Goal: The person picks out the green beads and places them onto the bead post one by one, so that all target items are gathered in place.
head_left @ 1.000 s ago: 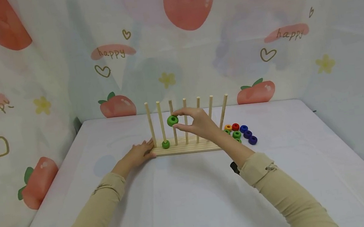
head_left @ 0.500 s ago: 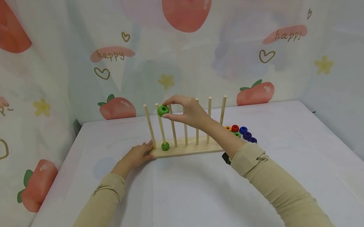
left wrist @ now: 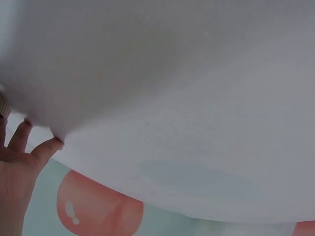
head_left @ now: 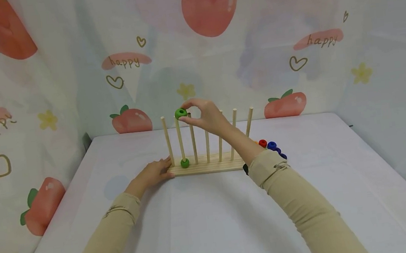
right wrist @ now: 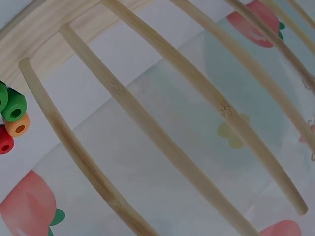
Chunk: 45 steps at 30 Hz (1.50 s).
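Green bead point(head_left: 180, 113): located at the top of the second peg point(head_left: 180, 139), counted from the left, and pinched between thumb and forefinger of the right hand point(head_left: 207, 115). The bead covers the peg tip; whether the peg has entered the hole cannot be determined from these views. The left hand point(head_left: 152, 172) grasps nothing, its fingers lying extended against the left end of the wooden base point(head_left: 211, 167) (the left wrist view shows them slightly spread, with a corner of the base at the frame edge). The base carries seven upright pegs in a row. A lower green bead point(head_left: 185, 163) is seated at the foot of the second peg, well below the held one. Loose beads lie beyond the right end of the base: a red bead point(head_left: 262, 143), blue beads point(head_left: 272, 145) and, in the right wrist view, an orange bead point(right wrist: 19, 124) next to green beads point(right wrist: 15, 107). All rest on a white tabletop point(head_left: 199, 227).
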Each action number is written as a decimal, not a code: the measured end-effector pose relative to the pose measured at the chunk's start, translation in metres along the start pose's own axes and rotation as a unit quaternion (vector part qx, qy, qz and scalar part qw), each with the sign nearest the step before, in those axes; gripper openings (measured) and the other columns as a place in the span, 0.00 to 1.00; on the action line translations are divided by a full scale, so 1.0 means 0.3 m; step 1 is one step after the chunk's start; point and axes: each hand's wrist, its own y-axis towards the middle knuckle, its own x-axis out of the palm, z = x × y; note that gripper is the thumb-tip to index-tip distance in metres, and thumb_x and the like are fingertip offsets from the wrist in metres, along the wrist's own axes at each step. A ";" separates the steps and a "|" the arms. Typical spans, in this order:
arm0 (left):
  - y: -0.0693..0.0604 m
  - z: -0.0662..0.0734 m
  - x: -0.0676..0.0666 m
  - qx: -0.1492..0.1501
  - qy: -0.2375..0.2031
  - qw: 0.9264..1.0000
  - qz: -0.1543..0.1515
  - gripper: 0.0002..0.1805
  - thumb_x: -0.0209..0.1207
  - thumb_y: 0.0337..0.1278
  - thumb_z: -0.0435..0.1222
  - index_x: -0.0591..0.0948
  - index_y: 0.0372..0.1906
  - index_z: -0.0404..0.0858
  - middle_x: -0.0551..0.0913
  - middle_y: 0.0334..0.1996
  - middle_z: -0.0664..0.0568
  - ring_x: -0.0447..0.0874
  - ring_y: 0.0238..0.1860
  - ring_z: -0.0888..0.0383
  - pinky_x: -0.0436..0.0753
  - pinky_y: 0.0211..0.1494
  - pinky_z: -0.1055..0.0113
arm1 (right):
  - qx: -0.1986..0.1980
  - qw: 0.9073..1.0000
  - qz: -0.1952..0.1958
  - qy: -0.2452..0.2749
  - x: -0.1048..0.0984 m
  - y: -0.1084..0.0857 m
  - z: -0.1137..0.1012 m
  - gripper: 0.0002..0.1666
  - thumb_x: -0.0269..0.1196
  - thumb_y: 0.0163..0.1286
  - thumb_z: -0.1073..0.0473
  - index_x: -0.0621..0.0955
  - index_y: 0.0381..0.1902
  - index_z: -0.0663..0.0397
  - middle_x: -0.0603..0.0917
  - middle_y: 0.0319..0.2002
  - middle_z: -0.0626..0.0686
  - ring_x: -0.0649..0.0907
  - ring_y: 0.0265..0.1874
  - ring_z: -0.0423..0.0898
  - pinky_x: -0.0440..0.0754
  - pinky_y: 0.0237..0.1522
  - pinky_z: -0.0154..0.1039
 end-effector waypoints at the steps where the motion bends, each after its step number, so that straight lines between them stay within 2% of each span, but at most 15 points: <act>1: 0.001 -0.002 -0.001 0.000 0.000 1.000 0.001 0.32 0.57 0.61 0.43 0.67 0.65 0.29 0.62 0.68 0.38 0.62 0.66 0.34 0.65 0.67 0.43 | 0.004 1.000 -0.002 0.004 0.001 0.006 0.001 0.16 0.66 0.62 0.61 0.81 0.45 0.66 0.85 0.43 0.60 0.83 0.47 0.53 0.79 0.53 0.45; 8: 0.009 -0.018 0.004 0.001 -0.005 1.000 0.009 0.33 0.58 0.60 0.43 0.67 0.65 0.29 0.64 0.67 0.37 0.63 0.66 0.34 0.65 0.68 0.44 | 0.021 0.998 -0.021 0.052 0.017 0.045 0.015 0.15 0.65 0.63 0.63 0.80 0.45 0.66 0.84 0.43 0.60 0.83 0.47 0.52 0.76 0.60 0.43; 11: 0.012 -0.024 0.010 0.008 -0.008 1.000 0.013 0.32 0.59 0.59 0.43 0.68 0.65 0.29 0.64 0.67 0.37 0.64 0.65 0.33 0.65 0.68 0.45 | 0.029 0.997 -0.024 0.067 0.024 0.049 0.014 0.14 0.65 0.63 0.63 0.80 0.45 0.66 0.84 0.43 0.61 0.83 0.46 0.52 0.76 0.59 0.43; 18: 0.016 -0.020 0.012 0.014 -0.016 1.000 0.013 0.32 0.59 0.58 0.43 0.69 0.63 0.27 0.64 0.67 0.37 0.63 0.65 0.32 0.64 0.67 0.43 | 0.042 0.997 -0.028 0.056 0.025 0.048 0.007 0.15 0.65 0.63 0.62 0.79 0.45 0.66 0.85 0.42 0.61 0.83 0.46 0.52 0.76 0.59 0.45; 21: 0.013 -0.016 0.012 0.007 -0.015 1.000 0.012 0.32 0.59 0.59 0.43 0.69 0.63 0.28 0.63 0.67 0.38 0.63 0.65 0.32 0.64 0.67 0.42 | 0.043 0.998 -0.033 0.043 0.022 0.049 0.002 0.15 0.65 0.63 0.61 0.79 0.45 0.65 0.85 0.42 0.60 0.83 0.47 0.52 0.77 0.56 0.45; 24: 0.012 -0.015 0.013 -0.003 -0.020 1.000 0.011 0.31 0.58 0.59 0.43 0.70 0.63 0.29 0.63 0.68 0.39 0.62 0.66 0.33 0.62 0.67 0.39 | 0.044 0.998 -0.044 0.029 0.022 0.050 -0.001 0.16 0.65 0.63 0.61 0.79 0.46 0.65 0.85 0.44 0.60 0.83 0.48 0.52 0.80 0.48 0.45; 28: 0.013 -0.015 0.016 -0.008 -0.025 1.000 0.011 0.31 0.58 0.59 0.43 0.70 0.63 0.30 0.63 0.68 0.39 0.62 0.66 0.33 0.61 0.64 0.33 | 0.057 0.997 -0.055 0.025 0.020 0.049 -0.007 0.19 0.65 0.63 0.60 0.79 0.49 0.65 0.84 0.47 0.60 0.81 0.51 0.52 0.81 0.43 0.44; 36: 0.008 -0.014 0.019 -0.017 -0.017 1.000 0.010 0.33 0.59 0.59 0.44 0.68 0.65 0.30 0.62 0.68 0.39 0.61 0.66 0.32 0.59 0.62 0.29 | 0.064 0.995 -0.058 0.040 0.025 0.050 -0.001 0.19 0.65 0.63 0.60 0.78 0.49 0.65 0.83 0.48 0.62 0.80 0.53 0.53 0.76 0.58 0.46; 40: 0.005 -0.007 0.020 -0.022 -0.018 1.000 0.001 0.33 0.58 0.59 0.45 0.68 0.65 0.30 0.61 0.69 0.40 0.60 0.67 0.33 0.56 0.62 0.28 | 0.068 0.995 -0.062 0.040 0.023 0.045 0.001 0.19 0.65 0.63 0.60 0.79 0.49 0.65 0.83 0.48 0.61 0.81 0.53 0.53 0.76 0.59 0.46; 45: 0.000 -0.001 0.016 -0.020 -0.014 1.000 0.007 0.35 0.57 0.59 0.45 0.65 0.67 0.30 0.61 0.69 0.38 0.60 0.67 0.32 0.57 0.61 0.27 | 0.060 0.996 -0.066 0.024 0.018 0.050 -0.003 0.18 0.65 0.63 0.60 0.79 0.48 0.64 0.84 0.47 0.61 0.81 0.52 0.52 0.76 0.58 0.45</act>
